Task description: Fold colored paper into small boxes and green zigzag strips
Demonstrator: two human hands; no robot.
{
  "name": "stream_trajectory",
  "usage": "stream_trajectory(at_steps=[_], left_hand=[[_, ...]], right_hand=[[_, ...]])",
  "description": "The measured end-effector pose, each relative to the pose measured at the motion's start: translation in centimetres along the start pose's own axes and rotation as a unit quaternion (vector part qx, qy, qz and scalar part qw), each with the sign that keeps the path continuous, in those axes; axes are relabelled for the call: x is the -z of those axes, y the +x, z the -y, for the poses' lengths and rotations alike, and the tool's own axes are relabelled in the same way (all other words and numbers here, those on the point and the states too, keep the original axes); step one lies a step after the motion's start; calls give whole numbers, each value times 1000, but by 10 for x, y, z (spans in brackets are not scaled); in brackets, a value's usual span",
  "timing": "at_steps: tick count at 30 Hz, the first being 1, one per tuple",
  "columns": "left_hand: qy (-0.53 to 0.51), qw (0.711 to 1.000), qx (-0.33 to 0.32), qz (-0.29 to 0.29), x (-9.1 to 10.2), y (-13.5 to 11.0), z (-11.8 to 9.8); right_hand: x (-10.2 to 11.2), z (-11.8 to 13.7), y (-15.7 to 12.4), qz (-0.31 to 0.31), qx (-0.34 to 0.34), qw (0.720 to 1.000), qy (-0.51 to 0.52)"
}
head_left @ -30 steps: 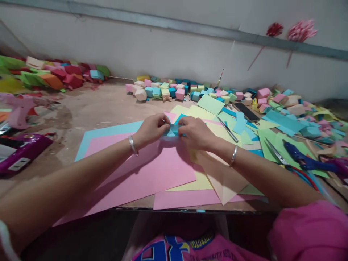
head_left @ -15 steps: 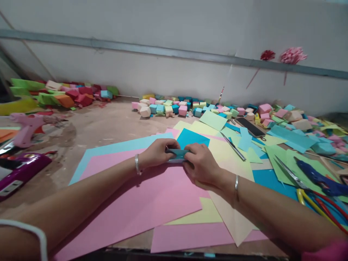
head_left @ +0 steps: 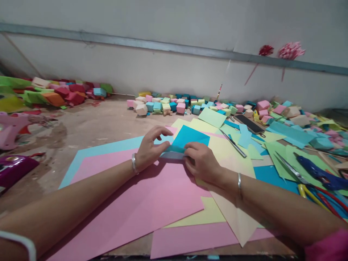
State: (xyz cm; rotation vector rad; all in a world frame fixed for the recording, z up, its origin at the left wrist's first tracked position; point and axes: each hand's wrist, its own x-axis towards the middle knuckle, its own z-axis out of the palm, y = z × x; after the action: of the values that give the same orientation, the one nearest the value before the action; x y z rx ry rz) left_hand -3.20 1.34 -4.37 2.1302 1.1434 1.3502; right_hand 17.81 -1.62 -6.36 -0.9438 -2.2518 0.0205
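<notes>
A small folded blue paper strip (head_left: 176,149) is held just above the pink sheet (head_left: 136,203). My right hand (head_left: 202,159) pinches its right end between thumb and curled fingers. At the strip's left end is my left hand (head_left: 152,146), its fingers spread and raised away from the paper. The left thumb tip reaches the strip's edge; whether it presses on it I cannot tell. Just behind the strip lies a flat bright blue sheet (head_left: 191,135). A light blue sheet (head_left: 84,154) shows from under the pink one.
Folded paper cubes (head_left: 181,107) line the wall. To the right lie scissors (head_left: 296,174), blue-handled pliers (head_left: 318,172), a pen-like metal tool (head_left: 235,144) and a phone (head_left: 248,124). At left are a pink glue gun (head_left: 12,128) and a purple device (head_left: 16,170).
My left hand has loosened from the strip, moved slightly left and spread its fingers. My right hand stays on the strip's right end. The view has shifted slightly.
</notes>
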Motion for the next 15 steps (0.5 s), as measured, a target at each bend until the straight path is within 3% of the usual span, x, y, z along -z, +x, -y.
stream_trajectory(at_steps=[4, 6, 8, 10, 12, 15], left_hand=[[-107, 976, 110, -158, -2, 7, -3], [-152, 961, 144, -178, -10, 13, -10], [-196, 957, 168, -134, -22, 17, -21], [-316, 927, 200, -32, -37, 17, -31], [-384, 904, 176, 56, -48, 14, -37], [-413, 889, 177, 93, -56, 6, -35]], right_hand=[[1, -9, 9, -121, -124, 979, 106], [2, -14, 13, -168, -171, 962, 129], [4, -18, 16, -202, -190, 951, 137], [5, -18, 16, -222, -176, 948, 141], [6, -14, 16, -217, -147, 955, 140], [8, -5, 13, -184, -104, 969, 126]])
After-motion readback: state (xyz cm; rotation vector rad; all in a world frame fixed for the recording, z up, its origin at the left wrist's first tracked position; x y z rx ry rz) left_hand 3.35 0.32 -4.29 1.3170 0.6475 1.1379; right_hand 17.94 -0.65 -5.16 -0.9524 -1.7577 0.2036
